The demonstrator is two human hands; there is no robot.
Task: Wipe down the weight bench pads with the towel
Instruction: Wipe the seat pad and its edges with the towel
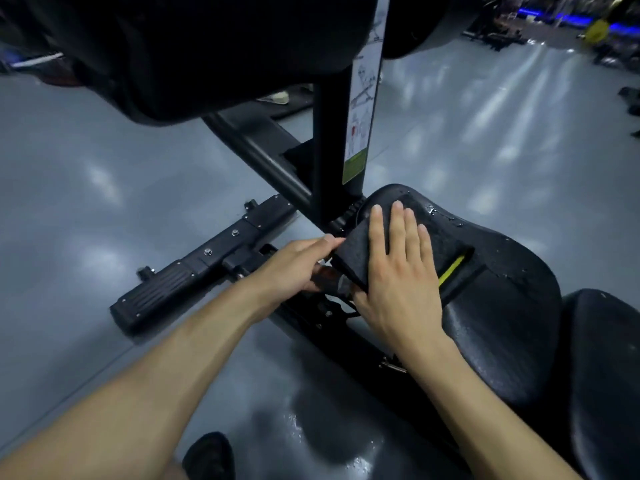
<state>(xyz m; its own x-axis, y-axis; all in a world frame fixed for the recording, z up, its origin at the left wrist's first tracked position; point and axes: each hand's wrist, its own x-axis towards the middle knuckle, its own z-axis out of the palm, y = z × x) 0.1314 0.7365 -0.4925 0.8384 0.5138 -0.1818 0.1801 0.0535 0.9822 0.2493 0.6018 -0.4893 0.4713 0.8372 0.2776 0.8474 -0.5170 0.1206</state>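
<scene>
Wipe was mid-way, by the look of it. Folded dark towel (381, 251) lay on the front seat pad (498, 271), near its narrow end. Right hand (398, 271) lay flat on the towel, fingers straight; left hand (294, 268) pinched the towel's near edge w/ curled fingers. Droplets glinted on the seat pad's far side, so that part prob. still needed doing. Rear pad (606, 358) & the big upper pad (190, 46) looked untouched, can't tell for sure. Upright post (332, 140) w/ instruction sticker (362, 109) stood just beyond the pad, crowding a forward stroke. Foot bar (204, 261) on the floor (69, 168) to the left.
</scene>
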